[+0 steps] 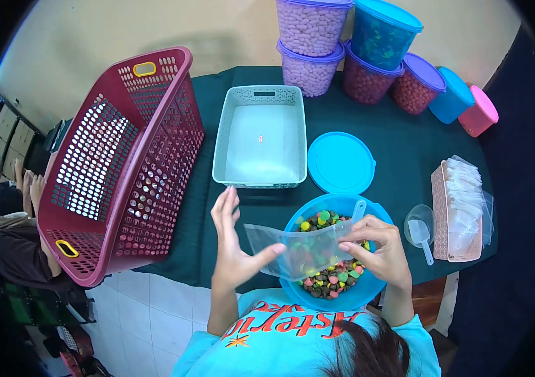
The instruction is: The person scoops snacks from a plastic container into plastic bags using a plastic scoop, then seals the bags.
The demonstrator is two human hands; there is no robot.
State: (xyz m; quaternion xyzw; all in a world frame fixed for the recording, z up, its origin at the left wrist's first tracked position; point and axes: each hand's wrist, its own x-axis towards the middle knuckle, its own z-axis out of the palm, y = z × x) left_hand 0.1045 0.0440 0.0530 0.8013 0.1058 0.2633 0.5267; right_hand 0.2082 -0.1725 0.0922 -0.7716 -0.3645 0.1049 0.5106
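My right hand (382, 251) pinches one end of a clear plastic bag (302, 248), which looks flat. The bag stretches leftward above a blue tub (377, 286) of small brown, yellow, green and pink candies (333, 279). Beside the bag's other end, my left hand (233, 242) is spread, thumb apart from the fingers; its thumb tip is near or against the plastic. A light blue handle (359, 209) sticks up from the tub by my right fingers; the rest of that tool is hidden.
A pale green basket (260, 151) and blue lid (341, 162) lie beyond the tub. At left stands a large maroon basket (148, 169). Right are a small scoop (419, 232) and a pink basket of plastic bags (462, 207). Filled tubs (310, 75) stack behind. Another person (19, 239) is far left.
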